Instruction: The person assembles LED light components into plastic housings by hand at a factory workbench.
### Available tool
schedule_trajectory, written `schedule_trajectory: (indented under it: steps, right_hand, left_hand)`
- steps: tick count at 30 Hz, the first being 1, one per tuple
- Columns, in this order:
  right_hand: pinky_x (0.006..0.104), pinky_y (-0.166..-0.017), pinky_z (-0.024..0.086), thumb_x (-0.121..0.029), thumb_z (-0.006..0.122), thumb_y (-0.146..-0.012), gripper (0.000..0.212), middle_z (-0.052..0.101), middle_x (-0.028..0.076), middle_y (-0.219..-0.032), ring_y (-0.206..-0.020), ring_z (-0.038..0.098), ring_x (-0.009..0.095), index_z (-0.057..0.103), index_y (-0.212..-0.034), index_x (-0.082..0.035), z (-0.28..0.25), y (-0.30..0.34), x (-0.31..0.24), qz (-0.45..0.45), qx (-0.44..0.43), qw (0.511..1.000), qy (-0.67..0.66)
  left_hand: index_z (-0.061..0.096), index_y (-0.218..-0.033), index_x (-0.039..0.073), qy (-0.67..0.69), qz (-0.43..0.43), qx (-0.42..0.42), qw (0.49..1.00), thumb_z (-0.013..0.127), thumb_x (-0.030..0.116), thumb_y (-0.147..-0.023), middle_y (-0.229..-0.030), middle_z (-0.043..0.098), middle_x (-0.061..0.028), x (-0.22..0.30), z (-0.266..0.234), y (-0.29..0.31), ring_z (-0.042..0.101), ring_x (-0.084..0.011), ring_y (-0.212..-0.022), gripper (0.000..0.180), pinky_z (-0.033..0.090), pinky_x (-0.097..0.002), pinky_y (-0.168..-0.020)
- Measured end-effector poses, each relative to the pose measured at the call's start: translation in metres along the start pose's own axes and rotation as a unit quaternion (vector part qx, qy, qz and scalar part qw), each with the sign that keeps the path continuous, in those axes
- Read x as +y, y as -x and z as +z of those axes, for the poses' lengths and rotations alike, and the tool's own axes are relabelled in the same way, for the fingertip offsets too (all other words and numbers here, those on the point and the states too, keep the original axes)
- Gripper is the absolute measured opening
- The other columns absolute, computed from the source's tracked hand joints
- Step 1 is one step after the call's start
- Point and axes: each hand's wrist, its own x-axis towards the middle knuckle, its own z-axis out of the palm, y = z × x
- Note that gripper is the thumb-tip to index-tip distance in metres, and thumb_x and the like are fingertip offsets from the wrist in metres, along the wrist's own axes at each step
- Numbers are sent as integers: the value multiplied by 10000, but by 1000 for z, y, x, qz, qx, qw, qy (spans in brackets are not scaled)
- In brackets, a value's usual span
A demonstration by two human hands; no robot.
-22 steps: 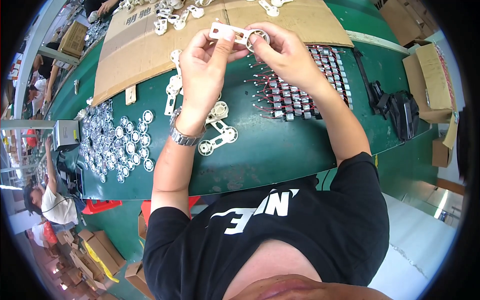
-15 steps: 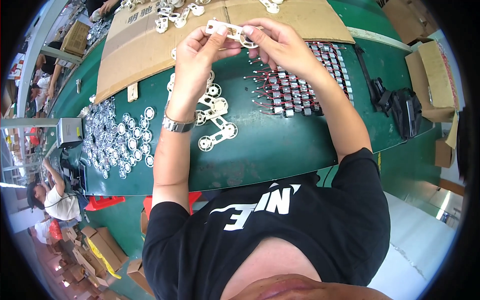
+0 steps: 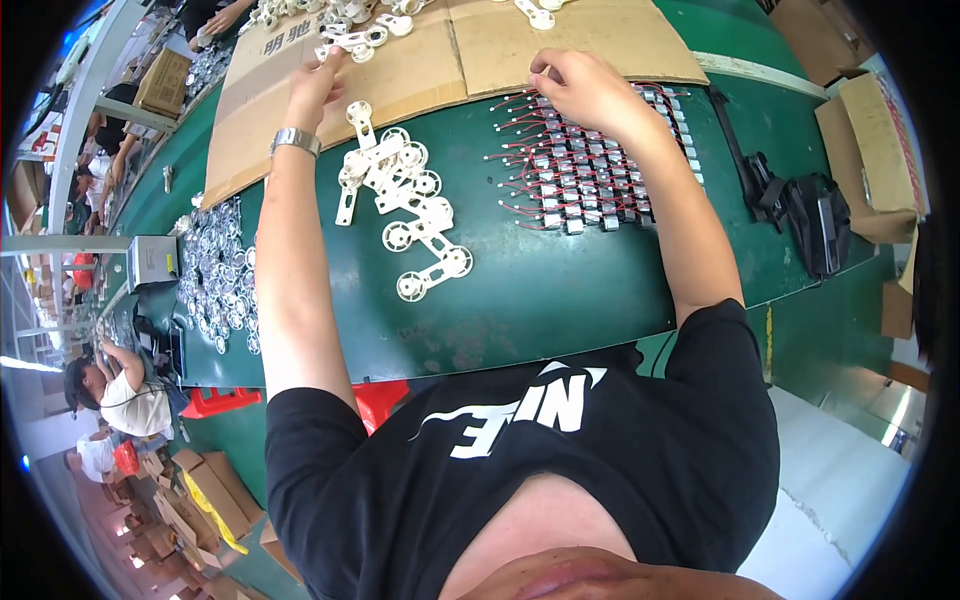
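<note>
My left hand [image 3: 315, 88] reaches over the cardboard sheet at the far left. Its thumb and fingertips close on a white plastic arm-shaped part [image 3: 352, 42] at the near edge of a heap of similar parts. My right hand [image 3: 582, 92] hovers at the cardboard's near edge, above the rows of small motors. Its fingers are loosely curled and apart, and I see nothing in them. Between my arms, white plastic parts with round spoked ends [image 3: 440, 268] lie in a loose cluster on the green table.
Small silvery motors [image 3: 575, 185] with red wires stand in rows at right. Many metallic rings [image 3: 215, 290] lie beyond my left forearm. Under the heap is the cardboard sheet [image 3: 420, 70]. A black bag [image 3: 815, 225] and an open carton [image 3: 870, 150] are at far right. Other people work at left.
Both hands held a white plastic part together in the middle. My right hand has let go and moved slightly right and nearer; my left hand has moved left to the heap.
</note>
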Motion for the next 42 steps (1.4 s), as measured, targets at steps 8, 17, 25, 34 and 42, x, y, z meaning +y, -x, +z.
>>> schedule_trajectory:
  steps: [8, 17, 25, 34, 42]
  right_hand:
    - [472, -851, 539, -198, 600, -945, 240, 725, 215, -943, -918, 700, 395, 726, -1050, -23, -41, 4, 28, -6, 142, 989, 51]
    - [393, -749, 549, -24, 645, -843, 170, 732, 165, -873, -815, 700, 286, 740, -981, 4, -26, 9, 31, -46, -66, 996, 40]
    - [455, -798, 546, -54, 591, -881, 178, 722, 206, -917, -894, 701, 372, 720, -1000, -28, -30, 5, 38, 35, 51, 984, 166]
    - [391, -749, 552, -9, 702, -824, 243, 718, 115, -826, -776, 680, 277, 760, -1058, -35, -89, 32, 120, 107, -25, 982, 155]
    - [391, -825, 532, -49, 795, -793, 333, 678, 140, -964, -907, 654, 280, 738, -1120, -31, -67, 40, 101, 98, -39, 979, 176]
  left_hand:
    - [746, -1047, -28, -579, -30, -90, 810, 705, 600, -858, -1036, 745, -241, 37, 24, 99, 724, -375, -1016, 657, 558, -447, -882]
    - [719, -1057, 1, -488, 121, 36, 864, 695, 412, -895, -984, 737, -219, 18, 24, 105, 714, -360, -940, 442, 552, -430, -835]
    - [690, -1124, 3, -132, 213, -80, 965, 696, 355, -967, -972, 741, -141, 8, 46, 109, 710, -237, -865, 386, 549, -344, -783]
    - [608, -1268, -9, -21, 169, -125, 977, 676, 294, -1017, -1116, 673, -58, 33, 25, 121, 662, -137, -949, 400, 547, -273, -850]
    - [685, -1200, 7, -57, 257, -105, 959, 727, 301, -969, -1082, 710, -76, 30, 32, 123, 644, -169, -949, 377, 513, -309, -849]
